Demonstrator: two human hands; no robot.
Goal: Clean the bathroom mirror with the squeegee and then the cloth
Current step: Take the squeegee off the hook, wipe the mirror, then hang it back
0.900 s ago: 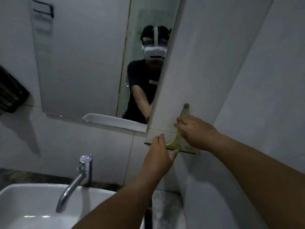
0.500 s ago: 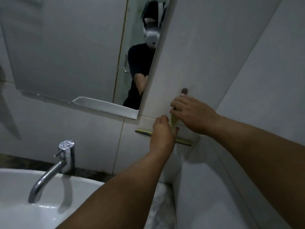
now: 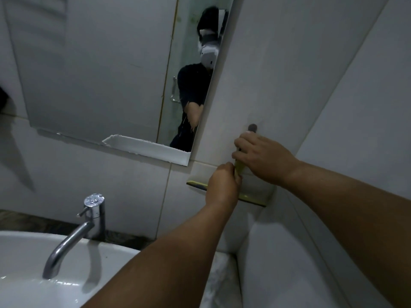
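- The pale tiled wall (image 3: 278, 63) carries everything here — the mirror on it toward the left, the squeegee hanging just right of the mirror's lower right corner, close to the inside corner where the side wall meets it.
- The frameless rectangular bathroom mirror (image 3: 100, 74) is not yet being wiped. Its bottom edge looks chipped or peeling near the lower right corner, so a blade dragged across there could catch.
- The white ceramic basin (image 3: 26, 274) with its chrome tap (image 3: 89, 221) sits below and left of the hands. It would receive the squeegee if dropped.
- The right hand (image 3: 264, 158) lies over the upper handle, just below the small dark wall hook (image 3: 252, 127). Its grip appears closed around the handle, though the fingers hide the contact.
- The left hand (image 3: 222, 187) has its grip pinched on the lower handle, just above the blade.
- The yellow-green plastic squeegee (image 3: 253, 197) hangs against the wall, blade horizontal, handle upward and mostly covered.
- Likely step: freeing it from the hook. A sideways pull could strain the hook — lifting up first seems safer. A wet handle may slip, judging by the water in the basin.
- No cloth is in view.
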